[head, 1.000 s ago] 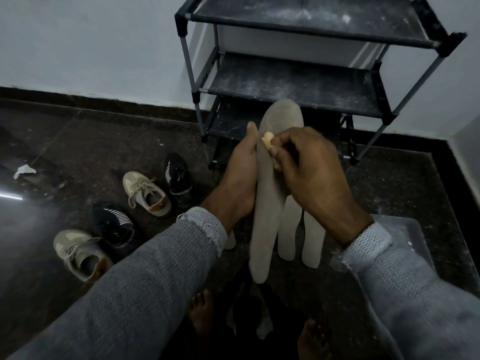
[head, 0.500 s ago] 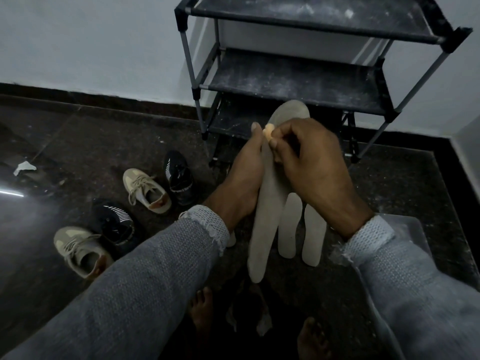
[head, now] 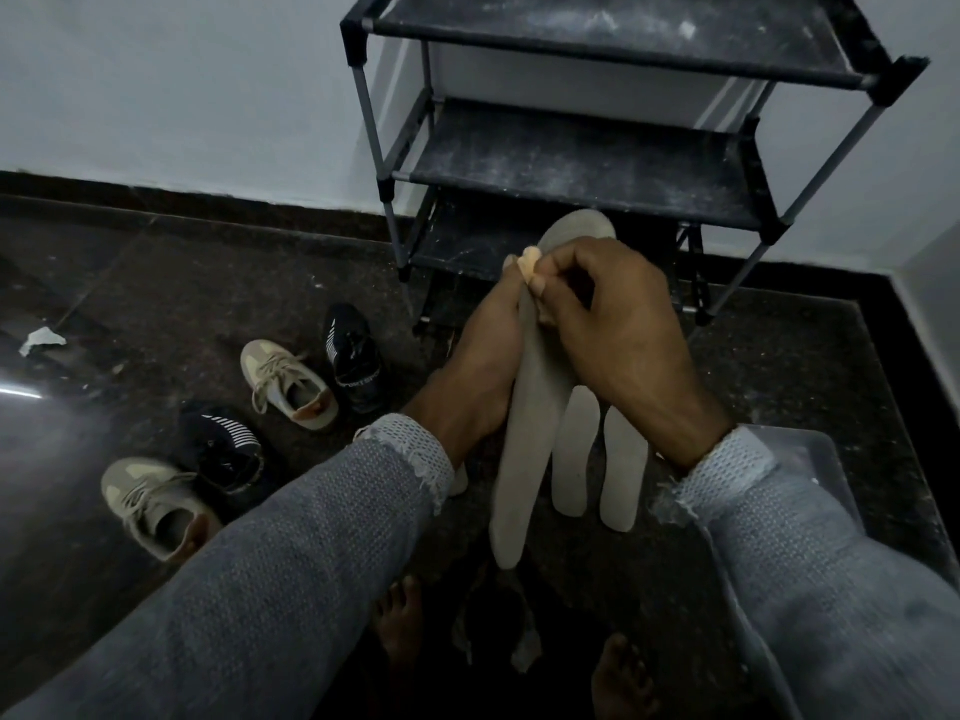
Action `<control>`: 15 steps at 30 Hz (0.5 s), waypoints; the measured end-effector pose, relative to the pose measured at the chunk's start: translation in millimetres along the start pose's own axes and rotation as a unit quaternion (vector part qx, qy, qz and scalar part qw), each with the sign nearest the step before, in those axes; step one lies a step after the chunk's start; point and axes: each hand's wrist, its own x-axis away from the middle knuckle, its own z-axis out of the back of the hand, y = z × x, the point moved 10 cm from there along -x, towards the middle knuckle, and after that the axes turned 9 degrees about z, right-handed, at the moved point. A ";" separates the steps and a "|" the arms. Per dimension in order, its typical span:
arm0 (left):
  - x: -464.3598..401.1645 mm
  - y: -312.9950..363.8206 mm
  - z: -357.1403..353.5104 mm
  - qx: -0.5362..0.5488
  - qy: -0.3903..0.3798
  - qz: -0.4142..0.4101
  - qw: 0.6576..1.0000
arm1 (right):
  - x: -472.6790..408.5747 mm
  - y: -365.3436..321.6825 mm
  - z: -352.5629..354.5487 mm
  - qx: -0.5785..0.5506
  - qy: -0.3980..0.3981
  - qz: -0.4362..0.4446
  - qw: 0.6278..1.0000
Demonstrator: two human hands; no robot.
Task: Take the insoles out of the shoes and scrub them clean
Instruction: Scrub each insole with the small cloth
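A long grey insole [head: 524, 433] is held upright in front of me, toe end up. My left hand [head: 480, 356] supports it from behind on the left, fingers stretched along its back. My right hand [head: 613, 324] pinches a small pale orange scrubbing piece [head: 531, 263] against the insole's upper part. Two more pale insoles [head: 597, 459] lie side by side on the dark floor beneath my right wrist. On the floor to the left stand two beige sneakers [head: 291, 381] [head: 150, 501] and two black striped shoes [head: 353, 356] [head: 223, 449].
A dusty black shoe rack [head: 582, 163] stands against the white wall straight ahead. A clear plastic tray [head: 810, 459] lies by my right forearm. My bare feet [head: 400, 621] are on the floor below. A scrap of white paper [head: 41, 339] lies far left.
My right hand with the scrubbing piece has slid a little upward along the insole. The view has shifted slightly; the shoes and floor insoles have not moved.
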 end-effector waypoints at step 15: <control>-0.4 -5.8 -2.5 -0.006 -0.022 0.014 1.000 | -3.3 4.0 5.6 -0.021 0.012 -0.026 0.999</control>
